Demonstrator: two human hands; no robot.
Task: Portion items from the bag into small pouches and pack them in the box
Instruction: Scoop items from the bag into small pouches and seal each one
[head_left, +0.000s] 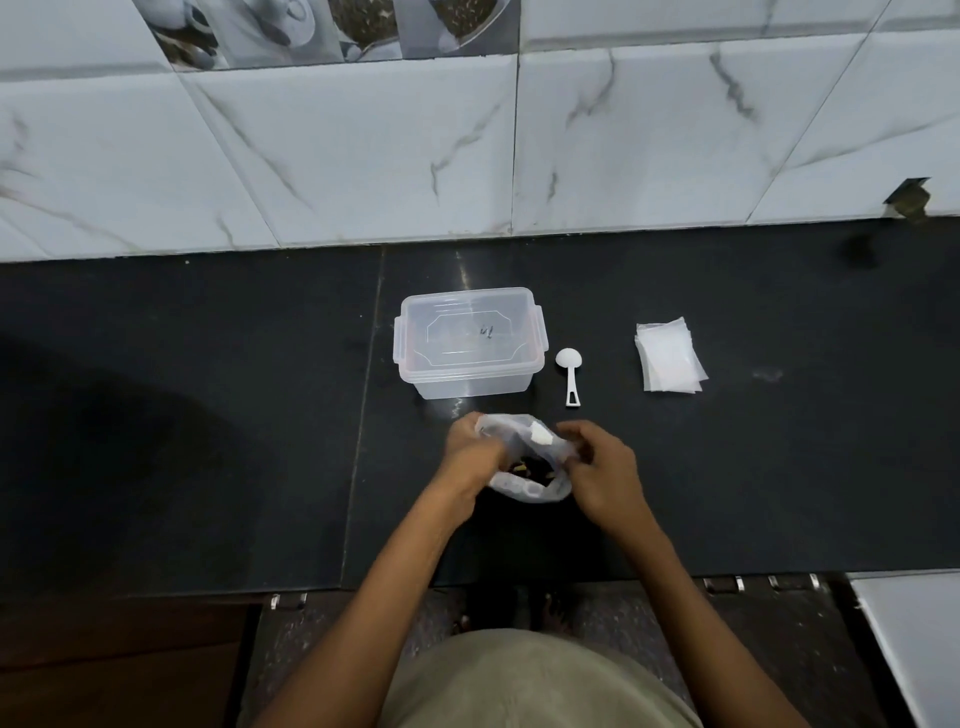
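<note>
Both hands, L (475, 452) & R (597, 462), pinch crinkly clear plastic bag (524, 486) w/ dark bits, near lidded rectangular box (470, 343).

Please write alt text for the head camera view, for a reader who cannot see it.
Both hands, left hand and right hand, grip a clear plastic bag of dark items on a black counter. Behind it stand a lidded clear box, a white scoop and a stack of small pouches.

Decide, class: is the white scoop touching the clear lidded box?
Apart. In the head view a strip of dark counter shows between the scoop and the right side of the box.
</note>
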